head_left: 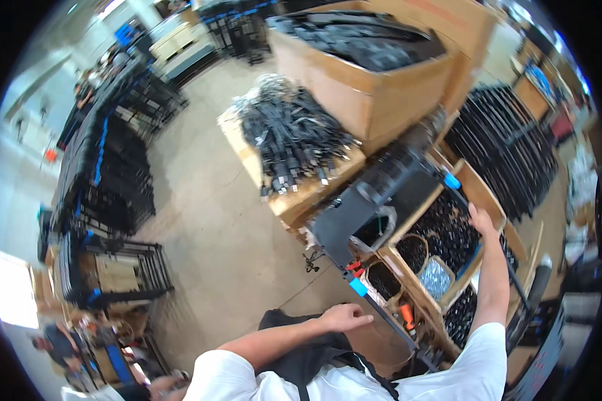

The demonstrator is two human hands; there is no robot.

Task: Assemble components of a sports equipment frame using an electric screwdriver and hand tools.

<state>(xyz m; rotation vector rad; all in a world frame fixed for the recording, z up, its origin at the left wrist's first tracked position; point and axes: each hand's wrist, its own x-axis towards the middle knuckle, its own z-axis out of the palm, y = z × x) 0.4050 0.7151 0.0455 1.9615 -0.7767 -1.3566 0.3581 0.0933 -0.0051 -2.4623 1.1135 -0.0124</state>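
Observation:
A black metal frame [332, 227] with a wide vented panel lies across the workbench in front of me, a strip of blue tape [358, 287] around its near bar. My right hand [480, 219] reaches out over a wooden tray [418, 294] of small black parts, its fingers closed around the frame's far bar. Close to my body, my left hand [344, 317] hovers beside the near bar, apart from it, with loosely bent fingers and nothing visible in them. An orange-handled tool [408, 317] rests between that bar and the tray.
Bundled black cables [291, 134] lie on a cardboard-topped stack ahead. Behind them stands a large cardboard box [328, 87] full of black parts. Stacked black frames [508, 147] stand at the right, and more racks [114, 160] line the left. Another person [63, 344] is at the lower left.

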